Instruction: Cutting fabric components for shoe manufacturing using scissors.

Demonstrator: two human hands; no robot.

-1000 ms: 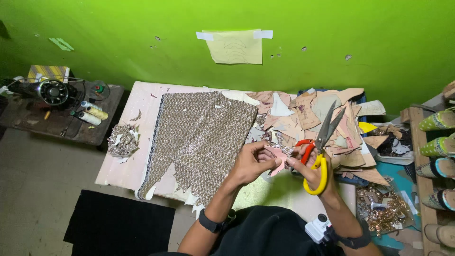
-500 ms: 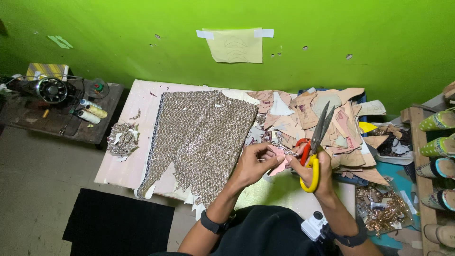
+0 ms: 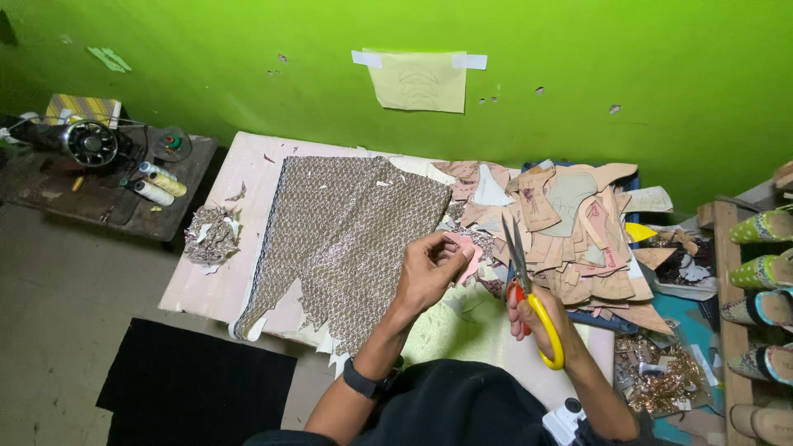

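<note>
A pale pink surface stands against the green wall. A big brown patterned cloth lies flat across its middle. At nine o'clock from the cloth sits a small heap of cloth scraps. At three o'clock lies a big pile of tan cut-out shapes, spilling over the edge. Small white bits lie along the near edge at six o'clock.
</note>
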